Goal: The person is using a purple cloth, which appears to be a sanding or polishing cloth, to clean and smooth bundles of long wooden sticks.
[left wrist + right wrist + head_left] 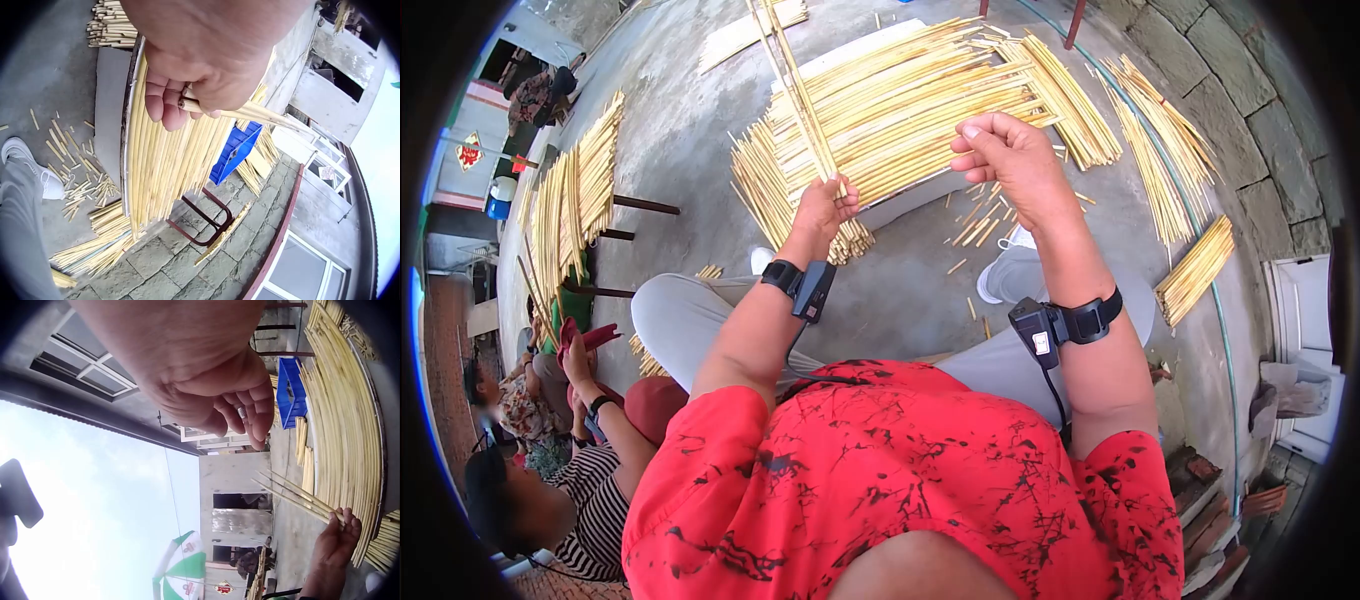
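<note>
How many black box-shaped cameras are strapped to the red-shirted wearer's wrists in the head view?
2: one black box-shaped left-wrist camera and one matching right-wrist camera. Neither is hidden.

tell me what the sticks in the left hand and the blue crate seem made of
Held sticks: a woody plant stem, perhaps reed or bamboo; pale yellow, apparently smooth, with brownish patches. Blue crate: probably plastic, judging by its even, saturated colour; finish unclear.

Slim yellowish sticks (256,113) (at least two), gripped in left fingers (174,117), slanting over a stick layer (910,90)
</note>
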Motion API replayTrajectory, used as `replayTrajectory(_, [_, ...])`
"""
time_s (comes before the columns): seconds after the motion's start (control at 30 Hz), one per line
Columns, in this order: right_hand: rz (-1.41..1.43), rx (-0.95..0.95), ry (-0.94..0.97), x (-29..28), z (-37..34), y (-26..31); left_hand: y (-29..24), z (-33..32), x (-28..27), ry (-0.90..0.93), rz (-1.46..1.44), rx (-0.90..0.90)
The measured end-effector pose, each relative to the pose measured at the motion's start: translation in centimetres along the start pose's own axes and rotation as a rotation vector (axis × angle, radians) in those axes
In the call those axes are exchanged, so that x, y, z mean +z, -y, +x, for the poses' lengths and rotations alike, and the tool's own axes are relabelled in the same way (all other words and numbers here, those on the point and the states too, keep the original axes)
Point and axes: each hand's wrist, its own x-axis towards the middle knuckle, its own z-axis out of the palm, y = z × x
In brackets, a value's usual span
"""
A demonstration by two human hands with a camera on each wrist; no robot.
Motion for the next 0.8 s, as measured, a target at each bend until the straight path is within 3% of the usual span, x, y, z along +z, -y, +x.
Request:
replayTrajectory(0.17, [-0.072,0.046,0.019,1.0,0.3,-0.4,-2.3,0.8,-9.4,-0.279,-0.052,-0.029])
replayTrajectory(0.27, [-0.104,0.074,0.06,1.8,0.6,-0.8,0.5,1.7,-14.7,-0.392,-0.091,-0.186])
replayTrajectory(0.37, [-0.127,0.103,0.098,2.5,0.9,-1.4,4.0,0.8,-16.5,-0.513,-0.224,-0.348])
replayTrajectory(0.43, [-0.149,0.125,0.099,2.9,1.2,-1.7,6.0,1.0,-16.9,-0.555,-0.158,-0.405])
replayTrajectory(0.53, [-0.179,0.156,0.111,3.6,1.6,-2.1,11.8,5.9,-22.9,-0.471,-0.185,-0.417])
replayTrajectory(0.63, [-0.205,0.17,0.12,4.1,2.1,-2.8,7.4,3.0,-17.6,-0.437,-0.112,-0.372])
replayTrajectory(0.8, [-0.252,0.216,0.176,4.8,2.5,-3.8,8.0,3.6,-17.7,-0.393,-0.178,-0.35])
